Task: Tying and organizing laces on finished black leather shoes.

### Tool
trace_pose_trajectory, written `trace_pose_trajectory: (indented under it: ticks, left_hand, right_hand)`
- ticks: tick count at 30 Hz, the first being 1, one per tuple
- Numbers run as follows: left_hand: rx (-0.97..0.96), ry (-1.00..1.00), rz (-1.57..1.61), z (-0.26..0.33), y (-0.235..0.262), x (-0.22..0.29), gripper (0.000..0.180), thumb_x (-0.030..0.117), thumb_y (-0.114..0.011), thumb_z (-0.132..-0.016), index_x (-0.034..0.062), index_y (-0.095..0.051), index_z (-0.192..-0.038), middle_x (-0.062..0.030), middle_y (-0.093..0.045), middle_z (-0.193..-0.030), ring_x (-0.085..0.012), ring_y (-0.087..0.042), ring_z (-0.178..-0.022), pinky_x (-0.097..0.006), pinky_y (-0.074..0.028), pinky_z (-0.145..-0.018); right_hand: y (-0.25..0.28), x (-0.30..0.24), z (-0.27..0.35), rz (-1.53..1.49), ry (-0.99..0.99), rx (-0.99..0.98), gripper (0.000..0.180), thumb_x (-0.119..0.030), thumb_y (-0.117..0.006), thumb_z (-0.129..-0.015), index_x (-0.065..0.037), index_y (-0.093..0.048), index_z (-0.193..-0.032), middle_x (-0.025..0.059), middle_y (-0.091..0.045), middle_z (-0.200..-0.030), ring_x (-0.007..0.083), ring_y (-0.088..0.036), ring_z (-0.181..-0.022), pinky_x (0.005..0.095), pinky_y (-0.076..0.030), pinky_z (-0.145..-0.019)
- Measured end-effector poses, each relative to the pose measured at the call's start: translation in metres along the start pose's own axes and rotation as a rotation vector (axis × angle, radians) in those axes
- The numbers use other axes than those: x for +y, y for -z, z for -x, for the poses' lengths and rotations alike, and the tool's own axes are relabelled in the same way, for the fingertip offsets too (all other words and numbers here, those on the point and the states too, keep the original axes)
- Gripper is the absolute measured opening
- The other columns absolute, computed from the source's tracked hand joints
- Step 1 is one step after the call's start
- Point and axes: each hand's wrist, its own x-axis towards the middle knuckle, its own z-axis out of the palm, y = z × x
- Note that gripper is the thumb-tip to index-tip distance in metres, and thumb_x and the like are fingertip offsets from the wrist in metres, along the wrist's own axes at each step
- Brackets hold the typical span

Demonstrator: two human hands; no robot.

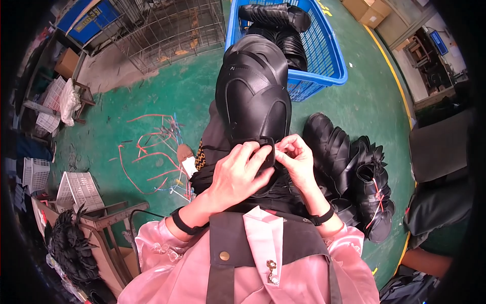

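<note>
A long stack of nested black leather shoe uppers (255,93) lies over my lap, its toe caps toward the blue basket. At the near end of the stack, my left hand (238,172) is closed on the nearest shoe upper, with the fingers bent over its dark opening edge. Just right of it, my right hand (296,159) pinches at the same edge, thumb and forefinger together. Whatever fine piece may lie between those fingertips is too small to make out. Both wrists wear black bands.
A blue plastic basket (319,76) ahead holds more uppers. Bundles of black uppers (344,157) lie on the green floor at right, one bound with red string (378,195). Loose red and blue strings (152,157) scatter at left, near a wooden bench (109,220) and wire cage (172,35).
</note>
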Motion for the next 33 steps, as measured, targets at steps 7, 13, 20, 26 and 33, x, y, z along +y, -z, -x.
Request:
trace_pose_trajectory:
  ticks: [7,13,20,26,33]
  left_hand:
    - [0.019,0.382,0.521,0.006,-0.002,-0.019,0.022,-0.002,-0.058,-0.086,-0.0058,-0.063,-0.107,-0.0105,-0.066,-0.098,-0.0094,-0.061,-0.075,-0.023,-0.051,-0.063]
    - [-0.035,0.460,0.672,0.006,0.000,-0.020,0.024,0.000,-0.057,-0.089,-0.0042,-0.063,-0.112,-0.0076,-0.064,-0.103,-0.0073,-0.058,-0.075,-0.021,-0.050,-0.064]
    - [-0.019,0.304,0.621,0.007,-0.005,-0.023,0.024,0.003,-0.061,-0.088,-0.0007,-0.064,-0.112,-0.0096,-0.063,-0.103,-0.0120,-0.062,-0.074,-0.022,-0.050,-0.063]
    - [-0.015,0.398,0.690,0.012,-0.017,-0.030,0.012,0.004,-0.057,-0.093,-0.0022,-0.064,-0.100,-0.0086,-0.059,-0.103,-0.0105,-0.060,-0.074,-0.021,-0.048,-0.060]
    - [0.255,0.610,1.582,0.001,0.031,-0.060,0.011,0.015,-0.050,-0.097,0.0091,-0.050,-0.107,-0.0145,-0.062,-0.101,-0.0207,-0.065,-0.077,-0.026,-0.053,-0.059]
  right_hand:
    - [-0.006,-0.006,-0.003,-0.013,-0.054,0.108,0.020,0.004,-0.070,-0.081,-0.007,-0.055,-0.089,0.0038,-0.066,-0.089,0.0101,-0.062,-0.086,0.0223,-0.048,-0.080]
    - [-0.018,-0.002,-0.005,0.100,0.094,0.087,0.018,0.000,-0.072,-0.081,-0.005,-0.056,-0.090,0.0001,-0.063,-0.087,0.0053,-0.058,-0.080,0.0202,-0.046,-0.074]
    - [-0.021,-0.010,0.001,0.410,0.251,0.140,0.016,-0.002,-0.074,-0.078,0.000,-0.060,-0.086,0.0038,-0.066,-0.081,0.0067,-0.060,-0.075,0.0218,-0.048,-0.069]
    - [-0.021,-0.010,0.006,0.539,0.298,0.070,0.023,-0.003,-0.076,-0.074,-0.001,-0.063,-0.093,0.0074,-0.068,-0.088,0.0185,-0.066,-0.082,0.0295,-0.051,-0.076]
    - [0.001,-0.013,0.008,1.065,0.374,0.175,0.071,-0.009,-0.078,-0.065,-0.007,-0.046,-0.129,0.0158,-0.045,-0.132,0.0313,-0.047,-0.121,0.0396,-0.044,-0.096]
